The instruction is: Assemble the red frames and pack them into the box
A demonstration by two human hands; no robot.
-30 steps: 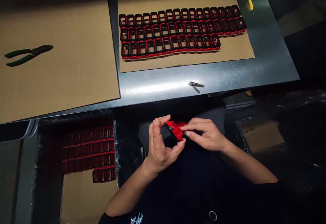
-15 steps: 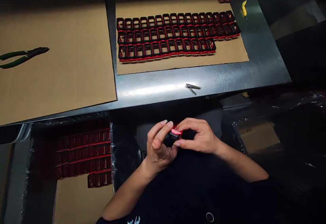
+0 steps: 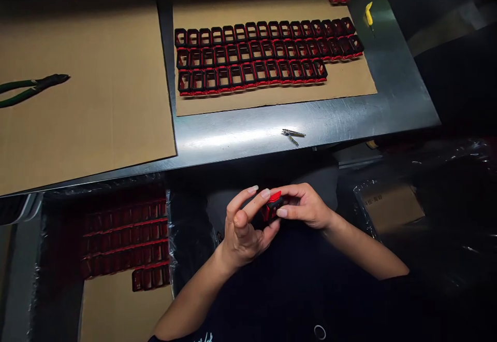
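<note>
A small red and black part (image 3: 274, 204) is held between both hands, in front of my body and below the table edge. My left hand (image 3: 246, 228) holds its left and lower side, with some fingers raised. My right hand (image 3: 306, 205) grips its right side between thumb and fingers. Rows of similar black and red frames (image 3: 248, 52) stand on a cardboard sheet (image 3: 349, 80) on the metal table. Small metal nippers (image 3: 293, 136) lie near the table's front edge.
Green-handled pliers (image 3: 34, 87) lie on a large cardboard sheet (image 3: 97, 114) at the left. A yellow-handled tool (image 3: 368, 15) lies at the back right. Below left, a plastic-lined box holds more red frames (image 3: 128, 233). A cardboard piece in plastic (image 3: 392, 207) is at the right.
The part has been turned between my hands, and its red top now faces up. My right hand has shifted its grip. The view has moved slightly.
</note>
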